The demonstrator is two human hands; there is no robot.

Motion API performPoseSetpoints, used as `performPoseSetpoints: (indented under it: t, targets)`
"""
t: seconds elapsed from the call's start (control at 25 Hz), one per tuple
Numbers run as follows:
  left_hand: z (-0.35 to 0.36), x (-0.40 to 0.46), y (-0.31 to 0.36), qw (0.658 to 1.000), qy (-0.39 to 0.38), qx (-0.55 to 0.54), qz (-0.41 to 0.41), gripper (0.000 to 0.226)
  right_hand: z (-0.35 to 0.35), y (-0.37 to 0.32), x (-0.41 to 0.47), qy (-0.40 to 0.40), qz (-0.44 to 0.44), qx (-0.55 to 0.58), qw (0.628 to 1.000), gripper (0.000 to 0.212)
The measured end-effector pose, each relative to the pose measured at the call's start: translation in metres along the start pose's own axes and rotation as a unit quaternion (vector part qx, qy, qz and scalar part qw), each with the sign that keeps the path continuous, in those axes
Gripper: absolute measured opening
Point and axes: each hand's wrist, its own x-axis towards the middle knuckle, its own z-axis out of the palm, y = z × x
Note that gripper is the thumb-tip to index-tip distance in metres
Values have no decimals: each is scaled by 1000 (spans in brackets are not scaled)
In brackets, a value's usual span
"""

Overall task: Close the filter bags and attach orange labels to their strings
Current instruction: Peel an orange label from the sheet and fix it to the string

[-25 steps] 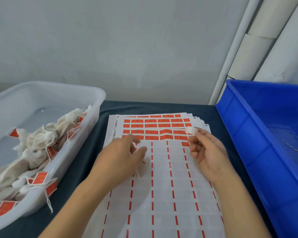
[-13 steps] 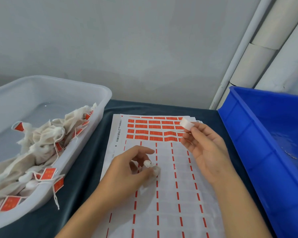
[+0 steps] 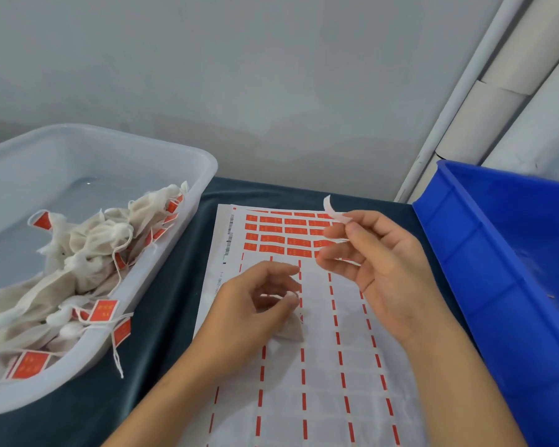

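At about 9 o'clock stands one white tub (image 3: pixel 188 162), and inside it lies a heap of closed filter bags (image 3: pixel 88 250); they overlap too much to count. About ten orange labels (image 3: pixel 103 310) show on their strings, and one string (image 3: pixel 117 356) hangs over the tub's near rim.

In the middle lies one stack of label sheets (image 3: pixel 320 398) on the dark table cloth (image 3: pixel 162 304). The top sheet keeps four full rows of orange stickers (image 3: pixel 273 238) at its far end, toward 12 o'clock; the rest of it shows only empty white cells and orange dashes.

The left hand (image 3: pixel 255 308) is over the sheet, at about 6 o'clock. Its fingers are curled, and one small filter bag (image 3: pixel 291 327) sits under the thumb and fingertips, lying on the sheet. I cannot tell if a string is held too.

The right hand (image 3: pixel 378 269) is at about 2 o'clock from the left one, lifted over the sheet. Thumb and forefinger pinch one small label (image 3: pixel 331 209), its white side visible and its free end curling up. The other three fingers are loosely bent.

At 3 o'clock stands one blue bin (image 3: pixel 484 240).
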Motion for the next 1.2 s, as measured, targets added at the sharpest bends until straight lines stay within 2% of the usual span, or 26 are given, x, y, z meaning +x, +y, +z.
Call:
performPoseSetpoints:
  t: [0.2, 0.36, 0.48, 0.6, 0.84, 1.0, 1.2]
  targets:
    - [-10, 1, -6, 1000, -17, -7, -12, 33, -3, -11, -9, -14, -46, -21, 999, 20]
    - [-9, 3, -8, 999, -17, 28, -15, 40, -4, 17, -31, 18, -44, -126, 991, 15]
    - [-5, 2, -9, 999, 10, 50, -4, 36, 2, 49, -48, 19, -20, -192, 981, 28]
    - [-1, -1, -9, 997, 28, 68, 19, 32, 11, 63, -55, 3, -28, -203, 979, 40]
    - [0, 0, -7, 994, 52, 89, 35, 30, 17, 66, -54, 24, -47, -204, 977, 36]
    - [3, -1, -6, 993, 68, 93, 25, 17, 16, 70, -56, 9, -50, -203, 978, 39]
    - [4, -1, -2, 993, 59, 99, 14, 10, 15, 66, -55, 61, -84, -239, 966, 37]
